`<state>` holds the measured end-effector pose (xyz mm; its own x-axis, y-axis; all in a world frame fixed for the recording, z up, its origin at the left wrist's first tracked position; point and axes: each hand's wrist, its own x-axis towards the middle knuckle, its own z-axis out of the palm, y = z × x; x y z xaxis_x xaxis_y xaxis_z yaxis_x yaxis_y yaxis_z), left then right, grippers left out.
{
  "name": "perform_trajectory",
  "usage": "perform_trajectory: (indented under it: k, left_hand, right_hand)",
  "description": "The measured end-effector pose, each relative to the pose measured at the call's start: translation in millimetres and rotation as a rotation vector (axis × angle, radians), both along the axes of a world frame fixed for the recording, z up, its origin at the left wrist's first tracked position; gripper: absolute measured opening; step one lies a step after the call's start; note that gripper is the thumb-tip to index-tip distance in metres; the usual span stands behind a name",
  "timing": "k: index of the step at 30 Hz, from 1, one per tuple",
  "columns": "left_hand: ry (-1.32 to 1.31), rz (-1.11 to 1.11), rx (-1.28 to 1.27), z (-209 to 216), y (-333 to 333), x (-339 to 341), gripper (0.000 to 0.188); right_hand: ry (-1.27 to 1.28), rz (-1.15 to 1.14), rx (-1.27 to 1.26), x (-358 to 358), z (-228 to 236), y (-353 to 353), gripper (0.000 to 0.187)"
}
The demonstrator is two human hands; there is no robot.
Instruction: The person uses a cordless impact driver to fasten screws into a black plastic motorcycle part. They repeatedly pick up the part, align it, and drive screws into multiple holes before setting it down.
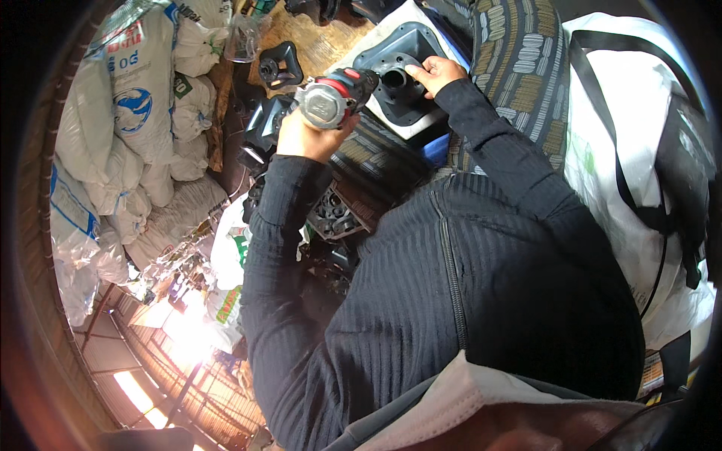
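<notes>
My left hand (316, 139) is wrapped round a cordless drill (331, 101) with a grey body and red trim. The drill's front end points to the right, toward a black plastic part (410, 49) with a square flange and a round collar in its middle. That part lies on a white board (414, 129) in front of me. At the collar's right side my right hand (438, 77) has its thumb and fingers closed on the rim or on something small there. The drill's tip and whatever it may touch are hard to make out.
A smaller black square part (280, 65) lies on a wooden surface (312, 37) at the far left. Stuffed white sacks (139, 113) are piled on the left. A crate of black parts (336, 213) stands near my left forearm, and a large white bag (624, 113) is at the right.
</notes>
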<state>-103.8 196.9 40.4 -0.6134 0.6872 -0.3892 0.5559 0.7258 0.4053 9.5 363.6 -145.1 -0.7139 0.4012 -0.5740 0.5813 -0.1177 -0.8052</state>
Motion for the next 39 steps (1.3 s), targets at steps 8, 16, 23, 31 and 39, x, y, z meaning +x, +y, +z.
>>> perform_trajectory:
  k: [8, 16, 23, 31, 39]
  left_hand:
    - [0.076, 0.021, 0.202, 27, -57, 64, 0.045]
    - [0.052, 0.020, 0.300, 62, -52, 110, 0.029]
    - [0.019, 0.067, 0.282, 56, -40, 116, 0.025]
    - [0.006, 0.006, 0.287, 45, -30, 104, 0.023]
    - [-0.080, 0.036, 0.281, 35, -33, 99, 0.030]
  right_hand:
    - [0.207, -0.248, -0.113, 18, -24, 8, 0.038]
    - [0.366, -0.295, -1.392, 63, 28, -1, 0.026]
    - [0.351, -0.330, -1.618, 51, 45, -15, 0.038]
    - [0.280, -0.460, -1.424, 49, 45, -14, 0.024]
    - [0.197, -0.470, -1.341, 48, 64, -21, 0.022]
